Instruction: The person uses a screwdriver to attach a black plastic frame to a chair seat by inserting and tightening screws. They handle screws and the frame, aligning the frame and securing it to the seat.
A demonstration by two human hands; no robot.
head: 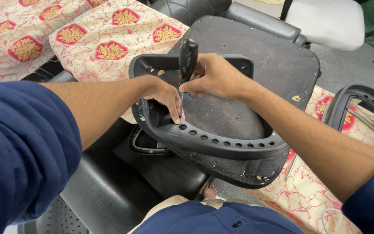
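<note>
- The right hand [215,78] has its fingers [191,86] clamped round the shaft of a black-handled screwdriver [187,58], just under the handle, holding it upright with a slight tilt.
- The left hand [163,93] rests on the curved black plastic armrest frame [221,145]; its fingers [175,113] are pressed together beside the metal tip, steadying it where it enters a hole at the left end of the frame's row of holes.
- The frame lies on an upturned chair seat [273,60], whose dark underside faces up, with staples along the fabric edge.
- The seat itself is propped on a black padded chair part [109,190] near the person's lap, not on any bench.
- Judging from this, the fastening at that one hole is in hand. Whether a screw sits in it cannot be told, since the fingers hide it. The other holes along the curve look empty, so most of the work appears left.
- A second black armrest frame [360,102] lies apart at the right edge, on red-and-cream patterned fabric [109,43] that also covers the far left.
</note>
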